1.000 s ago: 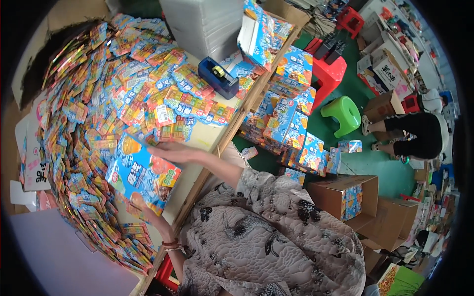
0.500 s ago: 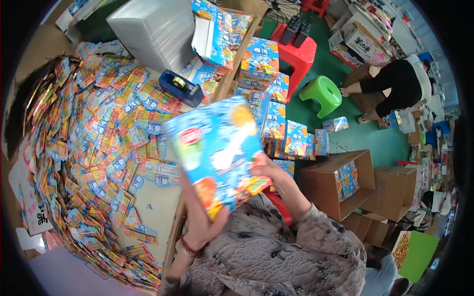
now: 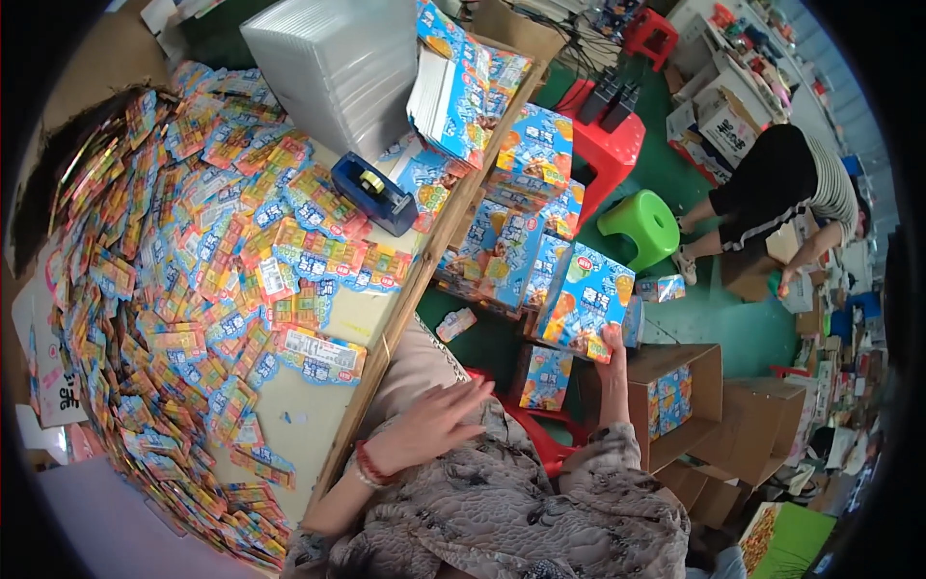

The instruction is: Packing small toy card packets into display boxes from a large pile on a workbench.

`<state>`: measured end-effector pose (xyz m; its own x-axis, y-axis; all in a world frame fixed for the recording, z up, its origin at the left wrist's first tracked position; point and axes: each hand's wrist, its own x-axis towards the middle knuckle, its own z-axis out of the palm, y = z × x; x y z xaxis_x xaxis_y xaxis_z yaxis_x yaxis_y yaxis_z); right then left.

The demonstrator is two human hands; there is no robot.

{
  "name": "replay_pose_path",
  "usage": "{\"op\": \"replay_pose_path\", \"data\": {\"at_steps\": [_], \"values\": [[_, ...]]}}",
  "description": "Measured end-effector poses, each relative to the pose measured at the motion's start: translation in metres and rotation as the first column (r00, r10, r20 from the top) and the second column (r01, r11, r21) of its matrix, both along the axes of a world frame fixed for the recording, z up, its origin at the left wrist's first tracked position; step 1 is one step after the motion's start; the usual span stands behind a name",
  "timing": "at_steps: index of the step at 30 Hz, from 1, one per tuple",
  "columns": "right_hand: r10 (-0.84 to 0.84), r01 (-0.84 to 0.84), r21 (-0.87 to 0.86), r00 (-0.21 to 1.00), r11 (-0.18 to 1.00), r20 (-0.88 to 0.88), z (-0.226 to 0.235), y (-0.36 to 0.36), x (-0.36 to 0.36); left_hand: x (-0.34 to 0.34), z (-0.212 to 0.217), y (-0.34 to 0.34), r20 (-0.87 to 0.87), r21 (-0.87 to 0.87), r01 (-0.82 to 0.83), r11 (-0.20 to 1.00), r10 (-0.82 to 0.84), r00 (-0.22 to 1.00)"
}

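Observation:
My right hand [image 3: 612, 365] reaches out to the right and grips a blue printed carton [image 3: 585, 297] by its near lower corner. The carton is held beside stacked cartons of the same print [image 3: 511, 253]. Over my lap is my left hand [image 3: 434, 423], holding nothing, its fingers stretched out and a red bracelet at the wrist. On the table to its left lies a big heap of small colourful packets [image 3: 212, 261]. A dark blue tape dispenser [image 3: 374, 193] stands near the table's wooden edge [image 3: 424, 275].
Clear plastic trays [image 3: 333, 72] and flat printed cartons [image 3: 451, 92] are piled at the table's far end. Beyond it stand a red stool [image 3: 617, 145] and a green stool [image 3: 641, 230]. An open cardboard box [image 3: 699, 376] sits at right. Another person [image 3: 786, 188] bends over farther off.
The carton has gone from in front of me to the stacks on the right, in my right hand. My left hand has let go of it and dropped toward my lap.

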<state>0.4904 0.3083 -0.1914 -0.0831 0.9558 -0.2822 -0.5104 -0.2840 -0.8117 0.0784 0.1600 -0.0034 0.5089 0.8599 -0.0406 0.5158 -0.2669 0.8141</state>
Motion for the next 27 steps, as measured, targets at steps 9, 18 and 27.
{"op": "replay_pose_path", "data": {"at_steps": [9, 18, 27], "values": [[-0.106, 0.118, -0.116, 0.989, 0.986, 0.102, -0.077, 0.097, -0.020, -0.043, 0.018, -0.064, 0.030, -0.232, -0.561, 0.795, 0.582, 0.812], [0.246, -0.206, -0.211, 0.952, 0.956, 0.183, -0.116, 0.107, 0.040, -0.022, -0.007, -0.078, -0.029, -0.340, -0.661, 0.669, 0.695, 0.719], [-0.171, 0.169, 0.074, 0.682, 0.983, 0.711, -0.103, 0.111, 0.052, -0.031, -0.001, -0.066, -0.001, -0.154, -0.685, 0.712, 0.693, 0.721]]}}
